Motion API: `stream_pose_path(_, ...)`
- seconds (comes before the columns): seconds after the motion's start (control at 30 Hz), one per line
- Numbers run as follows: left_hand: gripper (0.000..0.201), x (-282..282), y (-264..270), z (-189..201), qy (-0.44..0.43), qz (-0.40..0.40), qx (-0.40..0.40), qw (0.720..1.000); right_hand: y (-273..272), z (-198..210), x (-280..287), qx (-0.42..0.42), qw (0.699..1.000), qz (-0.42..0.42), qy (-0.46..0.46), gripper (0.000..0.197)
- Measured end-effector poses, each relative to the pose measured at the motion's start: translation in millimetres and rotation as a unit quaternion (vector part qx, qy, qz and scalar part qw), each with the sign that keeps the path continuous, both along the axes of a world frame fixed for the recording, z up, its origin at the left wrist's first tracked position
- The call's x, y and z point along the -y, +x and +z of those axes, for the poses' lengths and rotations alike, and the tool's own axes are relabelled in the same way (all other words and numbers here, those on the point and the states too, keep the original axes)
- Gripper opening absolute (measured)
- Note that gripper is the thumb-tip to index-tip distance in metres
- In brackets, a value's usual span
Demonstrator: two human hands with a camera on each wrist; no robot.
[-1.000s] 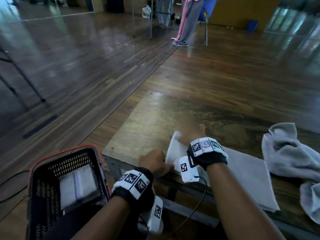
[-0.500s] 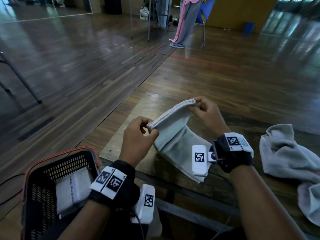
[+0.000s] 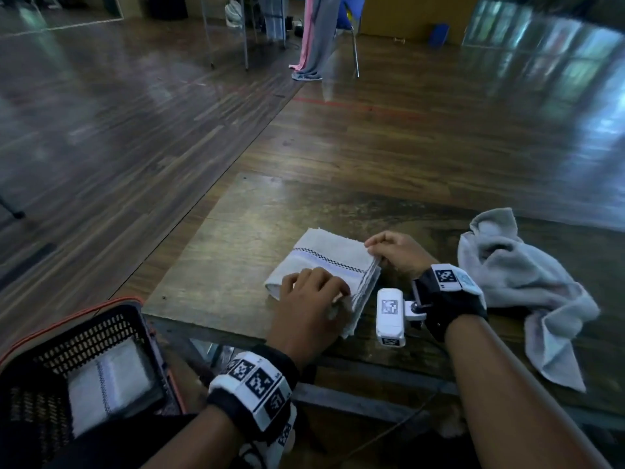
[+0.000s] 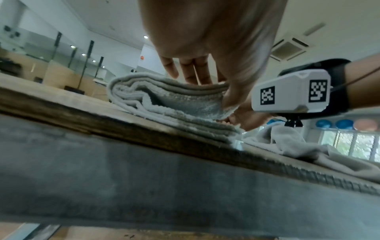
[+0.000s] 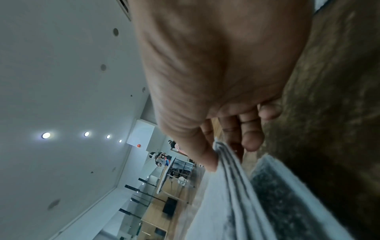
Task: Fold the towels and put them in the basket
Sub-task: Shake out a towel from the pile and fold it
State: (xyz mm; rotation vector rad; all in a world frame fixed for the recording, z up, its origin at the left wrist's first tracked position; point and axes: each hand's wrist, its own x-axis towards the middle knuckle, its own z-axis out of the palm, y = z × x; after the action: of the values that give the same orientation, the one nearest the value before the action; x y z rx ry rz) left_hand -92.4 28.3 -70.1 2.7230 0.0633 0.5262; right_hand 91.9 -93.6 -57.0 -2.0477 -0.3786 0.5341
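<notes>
A white folded towel (image 3: 324,262) with a checkered stripe lies on the wooden table (image 3: 220,265) near its front edge. My left hand (image 3: 314,289) rests on the towel's near part; in the left wrist view its fingers (image 4: 193,76) lie on top of the towel (image 4: 164,95) and the thumb hooks round the upper layers. My right hand (image 3: 389,252) pinches the stacked layers at the towel's right edge, as the right wrist view shows on the towel (image 5: 236,186). The black basket (image 3: 67,319) with an orange rim stands lower left and holds one folded towel (image 3: 108,384).
A crumpled grey towel (image 3: 524,286) lies on the table to the right of my right hand, draping toward the front edge. The basket sits below table height, left of the table corner. Wooden floor stretches beyond, with a clothes rack (image 3: 314,35) far back.
Both hands lifted the towel's left end from the table, carried it over to the right and laid it down. The towel is now a smaller, thicker packet.
</notes>
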Motion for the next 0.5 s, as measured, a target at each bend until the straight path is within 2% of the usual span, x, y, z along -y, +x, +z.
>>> stream_pose_path(0.17,0.022,5.1,1.0,-8.2,0.080,-0.055,-0.076,0.992,-1.5,-8.9,12.6,0.009,0.998,0.000,-0.058,0.014)
stream_pose_path(0.43,0.032,-1.5,-0.3,-3.4,0.118,-0.051,-0.038,0.991,-4.9,-7.2,10.6,0.056,0.998,-0.031,-0.028,0.008)
stream_pose_path(0.5,0.033,-2.7,-0.8,-4.1,0.128,-0.050,-0.035,0.990,-5.4,-8.3,7.3,0.066,0.996,-0.027,-0.046,0.008)
